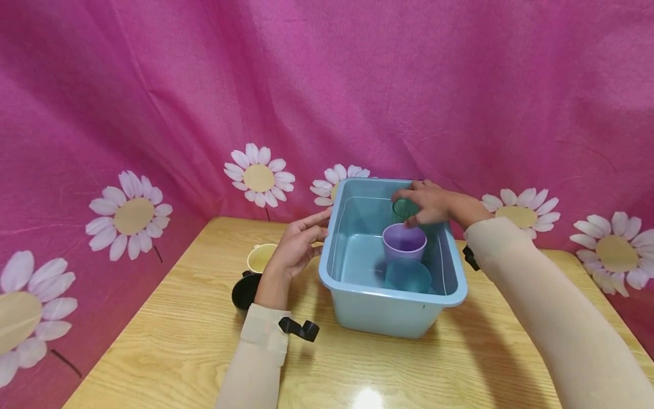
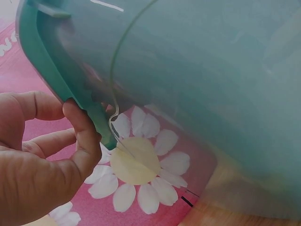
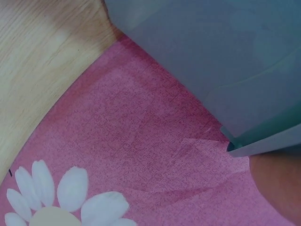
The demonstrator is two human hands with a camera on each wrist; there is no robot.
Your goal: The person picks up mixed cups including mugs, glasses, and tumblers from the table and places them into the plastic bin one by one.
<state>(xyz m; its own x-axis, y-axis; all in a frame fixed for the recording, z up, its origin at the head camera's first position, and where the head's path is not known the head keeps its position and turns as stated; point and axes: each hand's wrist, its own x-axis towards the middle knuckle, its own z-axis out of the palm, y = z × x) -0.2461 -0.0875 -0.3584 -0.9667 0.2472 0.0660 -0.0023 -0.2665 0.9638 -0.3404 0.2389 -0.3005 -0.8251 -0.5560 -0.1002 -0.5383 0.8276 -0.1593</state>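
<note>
A light-blue plastic basin [image 1: 357,291] stands on the table. My left hand [image 1: 301,244] is at its left side, and in the left wrist view the thumb and a finger pinch the rim [image 2: 70,92]. Reaching in over the right side, my right hand [image 1: 431,203] holds a translucent green cup [image 1: 402,209], fingers at its far edge and thumb at its near edge. The thumb tip overlaps the rim of a purple cup [image 1: 401,250]. In front of that lies a teal translucent cup [image 1: 409,277]. The right wrist view catches only part of the hand beside the basin's rim.
Left of the basin, a cream-yellow cup [image 1: 259,258] and a black cup [image 1: 246,292] stand on the wooden table [image 1: 179,341], partly hidden by my left wrist. A pink curtain [image 1: 327,85] with white daisies hangs close behind the table and at its sides.
</note>
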